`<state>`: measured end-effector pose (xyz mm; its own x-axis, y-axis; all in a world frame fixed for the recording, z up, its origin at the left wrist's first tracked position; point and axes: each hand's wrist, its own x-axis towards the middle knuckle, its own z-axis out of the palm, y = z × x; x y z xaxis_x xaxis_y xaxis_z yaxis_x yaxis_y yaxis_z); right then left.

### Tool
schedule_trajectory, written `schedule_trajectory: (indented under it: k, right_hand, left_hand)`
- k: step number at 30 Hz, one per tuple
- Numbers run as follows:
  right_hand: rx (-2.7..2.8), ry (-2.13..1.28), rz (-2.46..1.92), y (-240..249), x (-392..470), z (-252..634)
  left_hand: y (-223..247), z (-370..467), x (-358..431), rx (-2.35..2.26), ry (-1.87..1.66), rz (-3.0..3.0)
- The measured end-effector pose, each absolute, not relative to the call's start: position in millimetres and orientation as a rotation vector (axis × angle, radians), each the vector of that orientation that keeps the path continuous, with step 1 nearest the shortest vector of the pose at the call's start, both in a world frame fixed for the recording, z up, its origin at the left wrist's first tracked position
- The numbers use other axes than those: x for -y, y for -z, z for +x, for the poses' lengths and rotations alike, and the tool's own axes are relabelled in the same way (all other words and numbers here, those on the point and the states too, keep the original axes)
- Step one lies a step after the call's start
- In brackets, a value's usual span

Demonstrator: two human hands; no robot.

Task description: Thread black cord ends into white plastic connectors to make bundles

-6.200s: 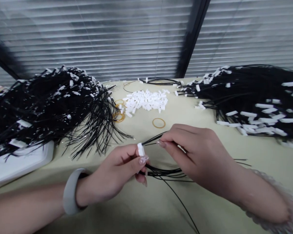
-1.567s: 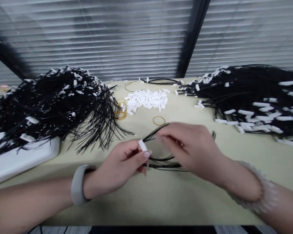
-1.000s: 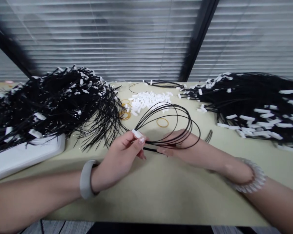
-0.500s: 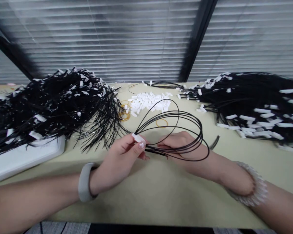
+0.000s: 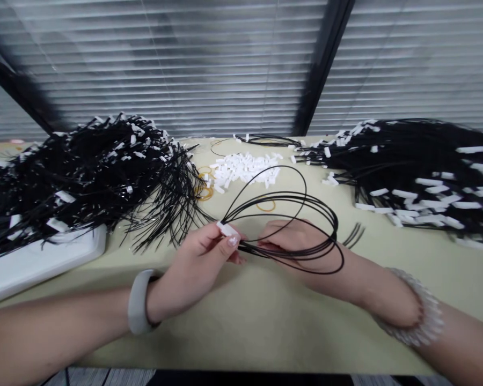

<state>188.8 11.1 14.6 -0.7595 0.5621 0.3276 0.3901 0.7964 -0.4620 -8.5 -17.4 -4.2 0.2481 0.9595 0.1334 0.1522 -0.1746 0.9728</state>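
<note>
Left hand (image 5: pixel 199 257) is pinching a white sleeve (image 5: pixel 227 230), thumb and fingers closed; black wire coil (image 5: pixel 336 222) is fanning rightward from it. Right hand (image 5: pixel 292 236) is curling behind loops, hold unclear. Loops are meeting at sleeve but sitting uneven. Beyond, rubber band (image 5: pixel 274 205), then loose white sleeves (image 5: pixel 245 167) are lying unused.

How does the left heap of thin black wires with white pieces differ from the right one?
The left heap looks tangled, with loose ends fanning out; the right heap lies smoother, its strands more aligned. The left heap overlaps a long white case, while the right heap rests on the pale table. Both carry white pieces.
</note>
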Motion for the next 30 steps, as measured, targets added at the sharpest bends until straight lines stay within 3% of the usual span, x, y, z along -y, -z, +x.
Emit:
schedule_trajectory:
  k: [6,16,18,22,25,30]
  right_hand:
    - [2.593,-0.487,-0.836,-18,-11,188]
    - [2.261,0.468,-1.292,-35,-26,213]
    - [2.116,0.380,-1.265,-37,-31,220]
    - [1.568,-0.272,-1.049,-46,-32,221]
    - [1.290,-0.496,-0.899,-58,-20,214]
    - [1.729,-0.537,-0.861,-62,5,204]
  left_hand:
    - [8,-8,16,-1.021,-1.034,1.388]
    - [9,-4,12,-0.920,-1.091,1.051]
    - [8,-4,11,-0.889,-1.090,0.998]
    - [7,-4,10,-0.869,-1.108,0.923]
    - [6,-4,11,-0.897,-1.098,0.967]
    - [3,-4,15,-0.979,-1.003,1.224]
